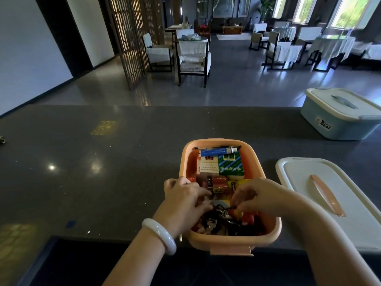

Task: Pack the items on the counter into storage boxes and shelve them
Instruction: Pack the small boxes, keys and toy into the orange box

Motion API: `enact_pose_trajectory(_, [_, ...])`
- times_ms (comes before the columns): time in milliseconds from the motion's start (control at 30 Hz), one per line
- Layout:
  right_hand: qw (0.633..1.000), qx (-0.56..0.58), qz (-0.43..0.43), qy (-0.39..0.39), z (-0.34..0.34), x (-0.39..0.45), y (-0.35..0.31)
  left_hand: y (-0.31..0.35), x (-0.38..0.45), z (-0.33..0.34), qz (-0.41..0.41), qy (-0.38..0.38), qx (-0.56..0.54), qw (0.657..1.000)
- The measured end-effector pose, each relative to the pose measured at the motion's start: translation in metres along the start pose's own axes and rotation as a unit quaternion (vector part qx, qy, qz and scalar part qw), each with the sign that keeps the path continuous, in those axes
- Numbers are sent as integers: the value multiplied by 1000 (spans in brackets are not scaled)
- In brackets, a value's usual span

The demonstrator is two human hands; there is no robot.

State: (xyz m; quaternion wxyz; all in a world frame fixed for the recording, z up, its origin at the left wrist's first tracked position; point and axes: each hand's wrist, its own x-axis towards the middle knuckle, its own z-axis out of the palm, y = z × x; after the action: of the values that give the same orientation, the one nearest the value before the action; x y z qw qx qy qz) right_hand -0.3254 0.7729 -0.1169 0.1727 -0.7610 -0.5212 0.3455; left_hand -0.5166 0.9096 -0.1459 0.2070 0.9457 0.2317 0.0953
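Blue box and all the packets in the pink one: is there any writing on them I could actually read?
"Bear": large word on the front of the lidded blue storage box; the small word above it is too blurred to read.
White and red carton in the pink storage box: printed lines, too small to read.
Green striped carton: label unreadable.
Blue tube: no legible text.
Batteries: yellow band lettering blurred.

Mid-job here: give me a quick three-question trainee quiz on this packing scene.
1. True or false: the pale blue lidded storage box is open.
2. Where does the white lid with the pink handle lie? A) on the orange plastic storage box B) on the dark counter, to the box's right
3. Fill in: both the left hand and the right hand reach into the ___ box.
Key: 1 false; 2 B; 3 orange.
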Motion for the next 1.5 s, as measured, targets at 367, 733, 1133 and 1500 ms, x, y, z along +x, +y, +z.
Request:
enact_pose_trajectory(367, [994, 39, 9, 104, 18, 3, -2, 7, 3, 6, 44, -31, 142, 988])
enact_pose_trajectory(733, [995, -9, -26, 101, 56, 5, -15, -5, -1, 6, 90, -32, 115, 989])
enact_pose_trajectory(1133, [995, -56, -11, 81, 62, 13, -14, -14, -7, -2, 16, -59, 24, 998])
enact_pose_trajectory(1500, [995, -75, -15, 60, 55, 10, -14, -14, -3, -3, 20, -109, 78, 991])
